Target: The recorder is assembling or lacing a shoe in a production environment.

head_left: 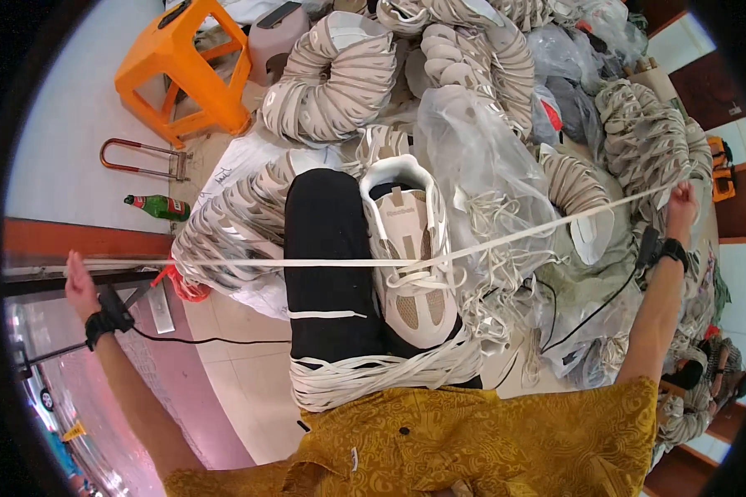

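Two hands out wide, both pulling one long flat cream shoelace (pixel 307 262) taut across your lap. Your left hand (pixel 78 284) sits at the far left edge, fingers closed around the lace end, black strap on the wrist. Your right hand (pixel 681 199) is raised at the upper right, fingers clenched on the other end, black watch-like band below it. The lace runs through the eyelets of a beige and white mesh sneaker (pixel 408 248) resting upright on your black-trousered thigh (pixel 327 273), toe pointing toward you. A bundle of loose cream laces (pixel 373 373) lies across your lap just below the sneaker. Piles of stacked beige shoe uppers (pixel 340 79) sit behind, with clear plastic bags (pixel 481 157) beside them, an orange plastic stool (pixel 186 70) far left and a green glass bottle (pixel 159 205) on the floor.
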Demonstrator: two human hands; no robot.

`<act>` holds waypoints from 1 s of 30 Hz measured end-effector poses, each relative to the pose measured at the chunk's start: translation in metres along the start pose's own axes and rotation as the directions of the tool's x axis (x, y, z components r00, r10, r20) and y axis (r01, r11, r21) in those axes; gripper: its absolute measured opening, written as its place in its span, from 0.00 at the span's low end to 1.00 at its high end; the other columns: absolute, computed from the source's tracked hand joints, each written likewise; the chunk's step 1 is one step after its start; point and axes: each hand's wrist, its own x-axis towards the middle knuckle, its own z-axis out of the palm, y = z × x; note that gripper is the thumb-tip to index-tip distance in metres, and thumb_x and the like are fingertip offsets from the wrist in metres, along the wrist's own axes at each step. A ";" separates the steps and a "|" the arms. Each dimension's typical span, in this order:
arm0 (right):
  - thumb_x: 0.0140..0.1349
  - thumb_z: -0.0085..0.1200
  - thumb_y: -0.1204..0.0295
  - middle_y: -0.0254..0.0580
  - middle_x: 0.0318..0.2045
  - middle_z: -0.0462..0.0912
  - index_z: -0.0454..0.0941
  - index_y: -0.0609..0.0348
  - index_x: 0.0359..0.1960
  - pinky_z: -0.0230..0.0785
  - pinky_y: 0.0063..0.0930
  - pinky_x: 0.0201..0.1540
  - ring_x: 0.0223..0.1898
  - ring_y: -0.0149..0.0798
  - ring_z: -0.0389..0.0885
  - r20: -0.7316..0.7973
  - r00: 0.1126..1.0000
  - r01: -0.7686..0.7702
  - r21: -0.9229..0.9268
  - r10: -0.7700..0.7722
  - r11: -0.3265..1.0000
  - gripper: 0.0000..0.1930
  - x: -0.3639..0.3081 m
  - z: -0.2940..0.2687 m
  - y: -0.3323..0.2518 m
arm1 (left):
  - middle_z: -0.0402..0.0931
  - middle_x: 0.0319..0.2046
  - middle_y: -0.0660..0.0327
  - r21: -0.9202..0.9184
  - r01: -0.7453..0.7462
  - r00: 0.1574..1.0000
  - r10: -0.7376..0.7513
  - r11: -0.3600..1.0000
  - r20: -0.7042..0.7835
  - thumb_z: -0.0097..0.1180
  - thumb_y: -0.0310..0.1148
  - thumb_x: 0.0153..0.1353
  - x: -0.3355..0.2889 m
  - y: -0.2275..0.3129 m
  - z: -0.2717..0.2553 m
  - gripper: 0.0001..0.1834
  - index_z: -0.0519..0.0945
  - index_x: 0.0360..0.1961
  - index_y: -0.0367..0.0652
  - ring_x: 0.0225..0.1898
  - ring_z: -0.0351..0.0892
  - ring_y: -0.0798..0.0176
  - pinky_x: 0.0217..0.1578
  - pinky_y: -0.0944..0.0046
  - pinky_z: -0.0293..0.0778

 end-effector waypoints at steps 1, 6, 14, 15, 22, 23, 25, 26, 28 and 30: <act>0.56 0.45 0.74 0.36 0.20 0.65 0.69 0.64 0.29 0.56 0.17 0.21 0.20 0.29 0.62 0.082 0.996 -0.019 -0.016 0.021 1.000 0.05 0.001 -0.012 -0.001 | 0.51 0.59 0.49 0.081 -0.018 0.999 0.015 0.997 0.032 0.29 0.20 0.58 0.009 -0.002 -0.014 0.23 0.53 0.56 0.24 0.61 0.51 0.55 0.62 0.60 0.46; 0.45 0.53 0.74 0.40 0.23 0.75 0.75 0.62 0.32 0.62 0.20 0.24 0.23 0.28 0.71 0.445 0.851 0.491 -0.863 0.279 -0.120 0.11 -0.070 0.046 0.074 | 0.74 0.39 0.57 0.674 0.251 0.930 -0.366 0.695 0.031 0.38 0.33 0.60 -0.017 0.018 0.079 0.16 0.69 0.48 0.38 0.38 0.75 0.57 0.37 0.63 0.74; 0.40 0.59 0.77 0.37 0.25 0.76 0.77 0.58 0.27 0.66 0.21 0.27 0.25 0.32 0.74 0.807 0.290 0.494 -0.587 0.515 0.642 0.09 -0.293 0.246 0.163 | 0.69 0.25 0.61 -0.086 -0.677 0.143 0.246 0.731 0.959 0.52 0.27 0.44 -0.301 0.090 0.308 0.08 0.72 0.29 0.42 0.27 0.73 0.61 0.26 0.67 0.71; 0.40 0.59 0.77 0.37 0.25 0.76 0.77 0.58 0.27 0.66 0.21 0.27 0.25 0.32 0.74 0.799 0.309 0.484 -0.599 0.516 0.638 0.09 -0.301 0.253 0.163 | 0.68 0.24 0.60 -0.100 -0.710 0.132 0.271 0.697 0.953 0.52 0.27 0.44 -0.312 0.093 0.316 0.10 0.72 0.31 0.41 0.28 0.72 0.61 0.26 0.67 0.70; 0.38 0.57 0.75 0.36 0.22 0.74 0.76 0.58 0.24 0.67 0.28 0.26 0.25 0.39 0.74 0.781 0.358 0.625 -0.608 0.512 0.490 0.08 -0.320 0.250 0.156 | 0.63 0.21 0.61 -0.178 -0.895 -0.020 0.362 0.409 0.932 0.48 0.28 0.41 -0.333 0.083 0.337 0.09 0.69 0.27 0.39 0.26 0.69 0.63 0.24 0.67 0.68; 0.38 0.57 0.74 0.35 0.22 0.74 0.76 0.57 0.24 0.67 0.29 0.25 0.25 0.39 0.74 0.735 0.402 0.561 -0.669 0.545 0.488 0.08 -0.321 0.248 0.157 | 0.63 0.21 0.61 -0.186 -0.905 -0.033 0.374 0.382 0.927 0.49 0.28 0.40 -0.332 0.081 0.339 0.07 0.68 0.25 0.40 0.26 0.69 0.64 0.24 0.68 0.68; 0.39 0.56 0.73 0.35 0.21 0.73 0.76 0.57 0.23 0.66 0.29 0.25 0.24 0.39 0.74 0.750 0.420 0.616 -0.649 0.511 0.447 0.07 -0.324 0.247 0.160 | 0.63 0.21 0.61 -0.195 -0.923 -0.058 0.382 0.331 0.922 0.49 0.28 0.41 -0.331 0.077 0.340 0.07 0.68 0.25 0.41 0.25 0.69 0.64 0.23 0.69 0.68; 0.39 0.56 0.72 0.35 0.21 0.73 0.76 0.56 0.23 0.66 0.30 0.24 0.24 0.40 0.73 0.738 0.420 0.670 -0.644 0.528 0.368 0.06 -0.325 0.248 0.161 | 0.63 0.20 0.61 -0.209 -0.931 -0.084 0.384 0.298 0.920 0.49 0.28 0.41 -0.330 0.076 0.341 0.07 0.67 0.24 0.41 0.25 0.69 0.64 0.22 0.69 0.68; 0.39 0.55 0.71 0.36 0.21 0.73 0.75 0.56 0.22 0.66 0.30 0.24 0.24 0.40 0.73 0.753 0.370 0.744 -0.590 0.544 0.312 0.06 -0.323 0.252 0.165 | 0.63 0.20 0.62 -0.160 -0.948 -0.048 0.373 0.276 0.927 0.49 0.28 0.41 -0.326 0.074 0.341 0.07 0.67 0.24 0.41 0.24 0.69 0.65 0.21 0.70 0.68; 0.40 0.54 0.70 0.36 0.21 0.73 0.75 0.56 0.22 0.66 0.31 0.24 0.23 0.39 0.73 0.747 0.322 0.815 -0.531 0.582 0.231 0.07 -0.316 0.254 0.168 | 0.63 0.19 0.62 -0.122 -0.957 -0.017 0.369 0.264 0.929 0.49 0.27 0.42 -0.326 0.073 0.341 0.07 0.67 0.25 0.41 0.23 0.69 0.65 0.20 0.70 0.67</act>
